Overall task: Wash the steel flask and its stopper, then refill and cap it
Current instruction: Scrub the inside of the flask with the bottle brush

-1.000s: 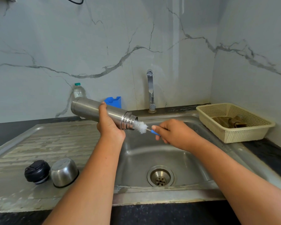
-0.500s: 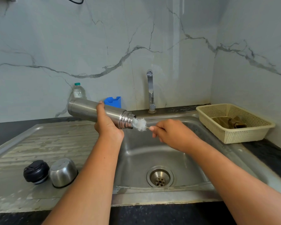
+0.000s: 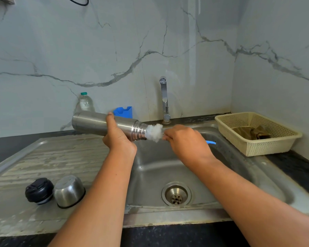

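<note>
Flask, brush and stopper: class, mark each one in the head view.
Flask (image 3: 91, 123): head view, steel body near its base.
Brush (image 3: 154, 132): head view, white bristles at the mouth.
Stopper (image 3: 39, 189): head view, black top.

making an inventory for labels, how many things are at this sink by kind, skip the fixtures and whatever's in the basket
Flask parts: 3 (flask, steel cup, black stopper)
Brush: 1
Plastic bottle: 1
Blue holder: 1
Basket: 1
Total: 7
</note>
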`<state>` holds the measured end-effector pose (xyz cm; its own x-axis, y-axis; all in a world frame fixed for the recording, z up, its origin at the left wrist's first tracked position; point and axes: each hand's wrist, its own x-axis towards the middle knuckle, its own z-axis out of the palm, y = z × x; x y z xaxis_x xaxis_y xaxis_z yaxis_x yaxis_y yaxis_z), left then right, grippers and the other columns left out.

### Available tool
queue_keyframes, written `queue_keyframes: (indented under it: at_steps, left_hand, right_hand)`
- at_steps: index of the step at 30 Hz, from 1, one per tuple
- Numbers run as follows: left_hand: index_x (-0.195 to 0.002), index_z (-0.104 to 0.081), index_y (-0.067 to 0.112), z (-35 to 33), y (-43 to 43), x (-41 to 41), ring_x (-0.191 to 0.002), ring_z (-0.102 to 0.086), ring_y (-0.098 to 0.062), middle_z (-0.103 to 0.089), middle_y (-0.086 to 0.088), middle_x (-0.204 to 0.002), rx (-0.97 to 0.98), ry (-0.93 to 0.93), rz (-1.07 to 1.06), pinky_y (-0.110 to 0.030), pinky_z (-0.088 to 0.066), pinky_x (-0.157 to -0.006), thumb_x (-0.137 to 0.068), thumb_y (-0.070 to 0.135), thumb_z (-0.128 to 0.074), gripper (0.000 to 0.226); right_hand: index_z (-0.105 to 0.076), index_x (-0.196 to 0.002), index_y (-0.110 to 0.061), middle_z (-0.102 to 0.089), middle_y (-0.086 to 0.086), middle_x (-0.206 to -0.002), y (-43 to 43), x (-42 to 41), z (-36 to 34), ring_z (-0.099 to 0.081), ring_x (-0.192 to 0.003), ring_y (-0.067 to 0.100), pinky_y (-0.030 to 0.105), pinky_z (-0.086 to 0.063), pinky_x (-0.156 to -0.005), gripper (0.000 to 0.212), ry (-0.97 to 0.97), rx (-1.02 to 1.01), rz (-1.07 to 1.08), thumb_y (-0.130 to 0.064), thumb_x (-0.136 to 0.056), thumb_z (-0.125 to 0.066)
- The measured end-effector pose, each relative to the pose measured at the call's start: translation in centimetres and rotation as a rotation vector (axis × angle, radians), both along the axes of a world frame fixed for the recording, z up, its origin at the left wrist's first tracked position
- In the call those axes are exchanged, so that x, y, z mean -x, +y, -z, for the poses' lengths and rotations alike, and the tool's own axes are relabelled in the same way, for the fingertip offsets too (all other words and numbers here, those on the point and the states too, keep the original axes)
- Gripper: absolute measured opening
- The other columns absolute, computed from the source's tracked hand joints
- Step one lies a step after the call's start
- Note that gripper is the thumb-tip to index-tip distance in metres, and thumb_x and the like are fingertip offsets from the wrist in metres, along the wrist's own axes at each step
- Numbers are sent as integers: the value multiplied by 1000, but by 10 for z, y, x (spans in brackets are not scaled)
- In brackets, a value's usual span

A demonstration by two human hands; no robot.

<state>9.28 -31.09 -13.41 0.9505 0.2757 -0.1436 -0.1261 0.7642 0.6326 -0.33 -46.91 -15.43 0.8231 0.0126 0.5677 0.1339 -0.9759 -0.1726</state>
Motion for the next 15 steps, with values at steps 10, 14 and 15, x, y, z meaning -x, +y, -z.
queue_keyframes:
  at_steps: [10,14,15]
  left_hand:
    - [-122,-67,10,-1,8,-2,-79,-74,-25,-73,-7,-98,46,-68,130,-41,-61,-67,-82,42,-80,52]
    - [-138,-65,6,4,7,-7,-79,-69,-28,-66,-11,-107,76,-163,245,-40,-58,-68,-76,46,-77,75]
    - [-138,-65,6,4,8,-8,-79,-69,-28,-66,-12,-108,66,-165,247,-41,-58,-69,-73,48,-78,79]
  right_hand:
    - [-70,-97,-11,-46,-5,-65,-8,14,-11,-31,-47,6,18,-26,-42,39,633,-911,-329,-40,-108,-46]
    - [-66,-99,-10,-38,-8,-60,-18,16,-12,-23,-41,1,13,-18,-34,36,969,-1337,-394,-38,-109,-45]
    - [-67,-100,-9,-43,-7,-60,-18,15,-11,-25,-42,2,14,-19,-35,38,958,-1312,-392,-38,-109,-45]
